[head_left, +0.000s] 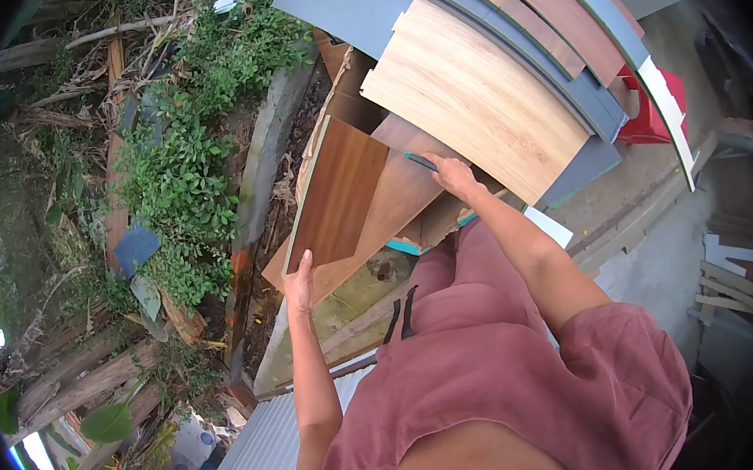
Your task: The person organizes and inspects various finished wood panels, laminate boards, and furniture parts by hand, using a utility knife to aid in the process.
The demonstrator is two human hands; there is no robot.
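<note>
While the dark walnut panel [337, 194] is a thin, rigid sheet with a slick laminate face, it probably weighs little and would slip if pinched flat. Its edges are the sound place to hold it, and its corners look liable to chip. It is a rectangle of dark, streaky grain with a pale edge band, and it lies tilted on a lighter reddish-brown board [397, 211]. The left hand [298, 282] holds its lower corner, fingers stretched up along the edge and thumb out of sight. The right hand [454, 174] is closed around a green pencil [421, 161], whose tip meets the reddish-brown board just beside the panel. Beyond lie a pale oak board [471, 92] and overlapping grey sheets [347, 5], with a red object [653, 117] partly hidden beneath them. Green shrubs [182, 162] grow to the left.
</note>
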